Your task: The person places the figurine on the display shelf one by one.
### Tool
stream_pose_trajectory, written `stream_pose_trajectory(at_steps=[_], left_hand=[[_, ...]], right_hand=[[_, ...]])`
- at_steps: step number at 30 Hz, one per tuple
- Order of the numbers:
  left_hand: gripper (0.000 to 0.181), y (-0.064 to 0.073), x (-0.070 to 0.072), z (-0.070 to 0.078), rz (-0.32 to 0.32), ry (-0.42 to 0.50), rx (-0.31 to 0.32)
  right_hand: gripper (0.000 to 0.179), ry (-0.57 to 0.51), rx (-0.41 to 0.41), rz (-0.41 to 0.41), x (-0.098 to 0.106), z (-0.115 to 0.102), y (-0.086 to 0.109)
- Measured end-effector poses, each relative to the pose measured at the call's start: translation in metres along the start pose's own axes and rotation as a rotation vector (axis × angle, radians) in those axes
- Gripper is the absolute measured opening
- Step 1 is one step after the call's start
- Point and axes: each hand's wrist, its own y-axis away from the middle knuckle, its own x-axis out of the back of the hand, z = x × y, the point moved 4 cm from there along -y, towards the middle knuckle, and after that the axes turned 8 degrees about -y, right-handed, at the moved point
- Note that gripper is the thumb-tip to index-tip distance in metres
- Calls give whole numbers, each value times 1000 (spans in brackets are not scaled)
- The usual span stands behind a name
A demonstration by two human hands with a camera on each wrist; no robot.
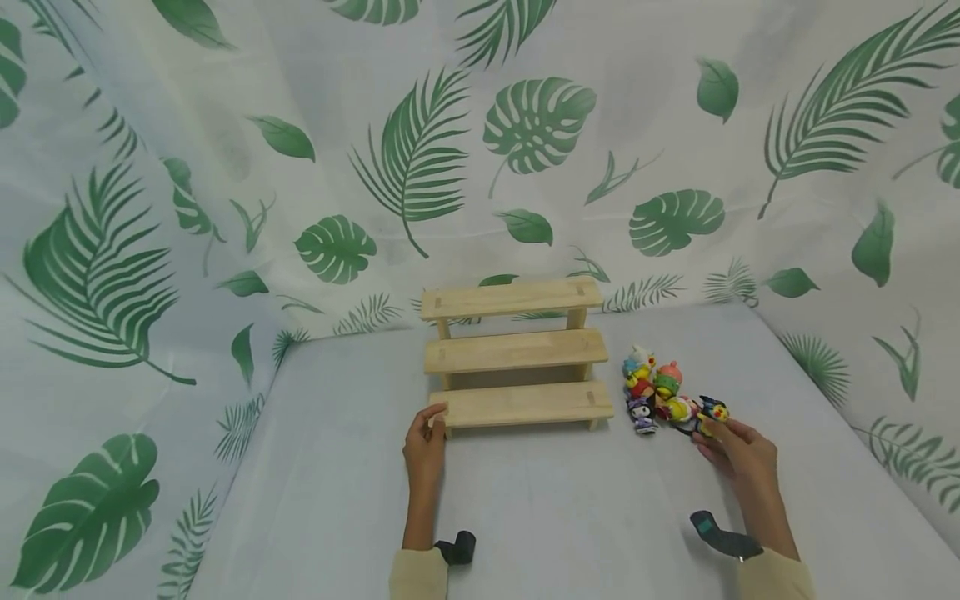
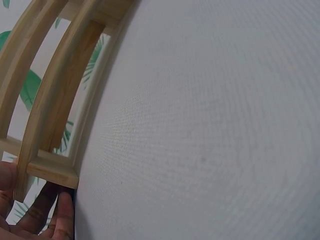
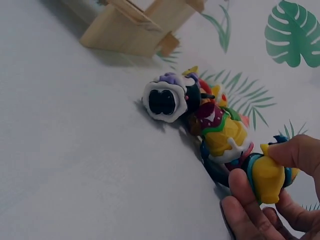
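Observation:
A pale wooden three-tier stand [image 1: 517,404] rises in steps near the back of the table. At the left end of its lowest board, my left hand [image 1: 426,442] grips the edge; the left wrist view has the thumb by the board and fingers [image 2: 62,215] under its end. To the right of the stand, my right hand [image 1: 750,458] pinches a small yellow and dark-blue figurine [image 3: 268,177] between thumb and fingers. It is at the near right end of a cluster of toy figurines. Beside it lies a yellow, white-trimmed figurine [image 3: 226,135], and a purple-and-white one [image 1: 642,414] is at the cluster's front left.
Behind these, a figurine with a pink top [image 1: 670,377] and a white-topped one [image 1: 640,357] are bunched together. A pale cloth covers the table [image 1: 337,500]. Leaf-printed fabric [image 1: 525,183] hangs close behind the stand and along both sides.

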Motion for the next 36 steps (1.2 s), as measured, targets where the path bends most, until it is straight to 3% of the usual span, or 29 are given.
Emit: stream_pose_trajectory(at_steps=[3,5,10,15,25,36], left_hand=[[18,0,0,1,-2,15,2],[18,1,0,2,-4,28,3],[18,2,0,5,1,35,-1],[18,0,0,5,10,19,-11],[18,3,1,4,18,24,-1],[19,0,-1,1,6,29,-14]], right_hand=[[50,50,26,-35,3,3,-1],[54,129,60,-56,5,4,-2],[83,308,107,-48,5,5,-6],[99,294,94,-39,1,8,-8],[92,296,105,37,1,13,-14],[87,319,144,30,0,13,-11]])
